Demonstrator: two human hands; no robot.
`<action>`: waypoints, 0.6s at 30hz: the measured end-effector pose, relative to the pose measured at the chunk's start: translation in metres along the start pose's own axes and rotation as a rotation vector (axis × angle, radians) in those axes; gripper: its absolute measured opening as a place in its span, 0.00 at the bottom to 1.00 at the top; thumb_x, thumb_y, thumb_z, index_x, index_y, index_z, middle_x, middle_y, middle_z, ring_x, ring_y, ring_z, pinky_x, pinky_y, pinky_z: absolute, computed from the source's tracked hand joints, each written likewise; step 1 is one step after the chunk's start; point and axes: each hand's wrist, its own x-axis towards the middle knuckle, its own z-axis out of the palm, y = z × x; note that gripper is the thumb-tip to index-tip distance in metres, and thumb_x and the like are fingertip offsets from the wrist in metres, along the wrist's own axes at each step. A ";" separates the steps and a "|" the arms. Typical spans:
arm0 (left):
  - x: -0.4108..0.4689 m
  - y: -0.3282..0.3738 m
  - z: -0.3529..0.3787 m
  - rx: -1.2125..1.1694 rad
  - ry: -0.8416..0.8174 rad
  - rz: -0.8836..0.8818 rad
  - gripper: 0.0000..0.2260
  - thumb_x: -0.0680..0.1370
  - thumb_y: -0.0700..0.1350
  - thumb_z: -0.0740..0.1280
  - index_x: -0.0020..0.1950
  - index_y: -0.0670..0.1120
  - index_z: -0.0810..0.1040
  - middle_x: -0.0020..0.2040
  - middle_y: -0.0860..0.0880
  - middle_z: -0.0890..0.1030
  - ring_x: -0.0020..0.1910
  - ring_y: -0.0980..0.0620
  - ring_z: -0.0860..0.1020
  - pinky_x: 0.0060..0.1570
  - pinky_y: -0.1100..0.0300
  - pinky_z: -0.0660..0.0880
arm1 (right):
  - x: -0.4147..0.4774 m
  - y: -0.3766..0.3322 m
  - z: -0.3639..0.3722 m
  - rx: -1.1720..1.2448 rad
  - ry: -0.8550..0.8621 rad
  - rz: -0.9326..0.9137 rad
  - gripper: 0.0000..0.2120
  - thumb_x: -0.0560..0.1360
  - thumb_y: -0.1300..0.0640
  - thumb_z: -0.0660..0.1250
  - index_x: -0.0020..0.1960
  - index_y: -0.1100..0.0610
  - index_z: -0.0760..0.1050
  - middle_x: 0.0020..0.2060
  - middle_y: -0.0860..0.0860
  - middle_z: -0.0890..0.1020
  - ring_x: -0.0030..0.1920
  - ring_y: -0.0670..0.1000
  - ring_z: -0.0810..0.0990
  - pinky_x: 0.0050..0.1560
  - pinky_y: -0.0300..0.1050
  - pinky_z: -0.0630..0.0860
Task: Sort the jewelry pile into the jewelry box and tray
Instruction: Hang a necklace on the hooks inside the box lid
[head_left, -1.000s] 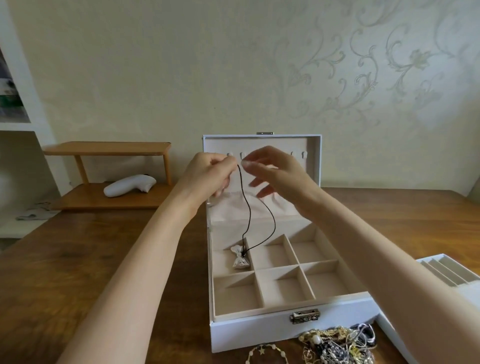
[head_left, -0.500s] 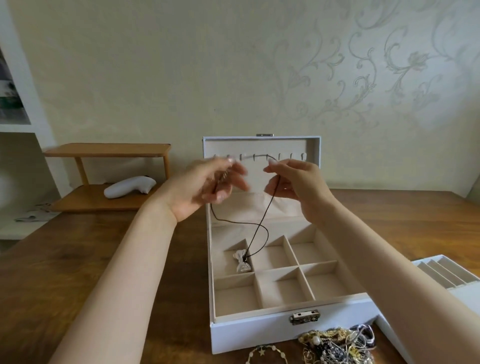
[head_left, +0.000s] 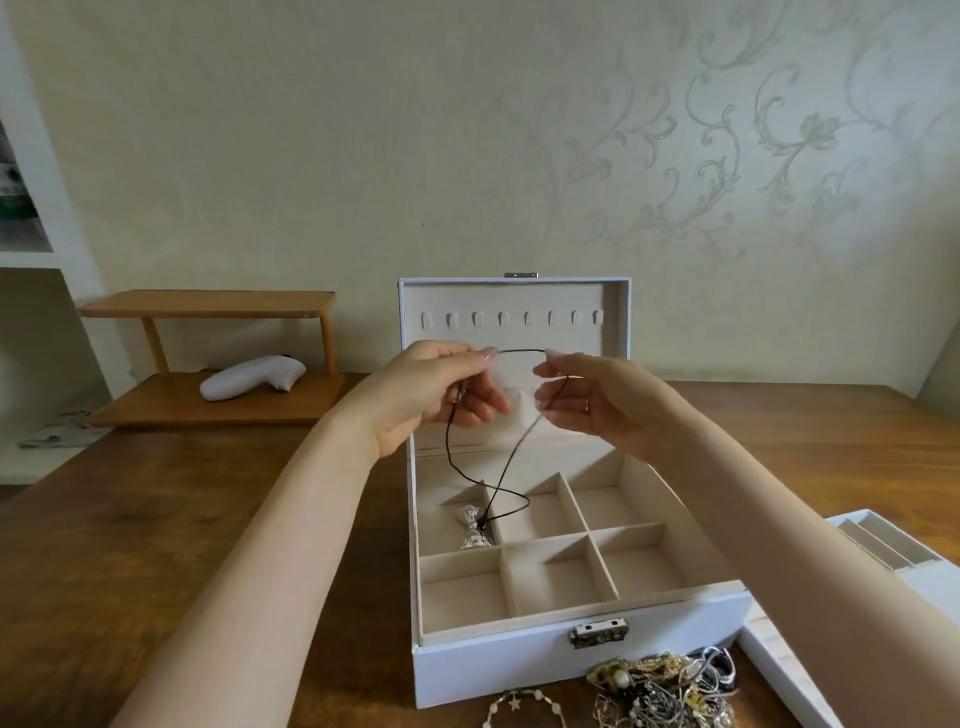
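Pinching the cord necklace (head_left: 519, 352), left hand (head_left: 431, 397) and right hand (head_left: 597, 408) stretch it above the jewelry box (head_left: 519, 670).

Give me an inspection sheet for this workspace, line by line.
Surface: brown wooden table.
Job's things: white jewelry box open, lid upright with a row of hooks; black-cord necklace, its silver pendant low in the back-left compartment; jewelry pile and a bracelet in front of the box; tray at the right edge.
Clutter: white handheld object on a low wooden shelf, back left.
Hands: left hand and right hand each pinch the necklace cord, stretched between them below the hooks.
Cables: nothing seen.
Surroundings: patterned wallpaper; white shelving far left.
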 end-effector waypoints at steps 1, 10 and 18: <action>-0.001 0.000 0.004 0.010 -0.064 -0.037 0.12 0.81 0.43 0.59 0.38 0.41 0.71 0.38 0.42 0.83 0.32 0.52 0.80 0.32 0.64 0.77 | 0.000 -0.001 0.003 0.112 -0.016 0.024 0.09 0.78 0.59 0.63 0.42 0.62 0.75 0.31 0.57 0.81 0.29 0.50 0.81 0.30 0.39 0.78; 0.011 -0.013 0.017 -0.350 -0.040 -0.166 0.13 0.80 0.44 0.60 0.38 0.40 0.73 0.40 0.41 0.82 0.49 0.41 0.81 0.55 0.47 0.76 | 0.001 -0.001 0.003 0.147 0.006 -0.010 0.05 0.77 0.60 0.65 0.44 0.60 0.76 0.30 0.54 0.79 0.29 0.48 0.80 0.29 0.37 0.77; 0.016 -0.022 0.005 -0.204 0.061 -0.187 0.16 0.82 0.49 0.57 0.53 0.42 0.81 0.54 0.47 0.83 0.51 0.52 0.81 0.55 0.54 0.74 | -0.001 0.014 -0.009 -0.338 -0.084 -0.113 0.03 0.75 0.61 0.67 0.46 0.56 0.79 0.30 0.51 0.73 0.31 0.47 0.75 0.34 0.36 0.70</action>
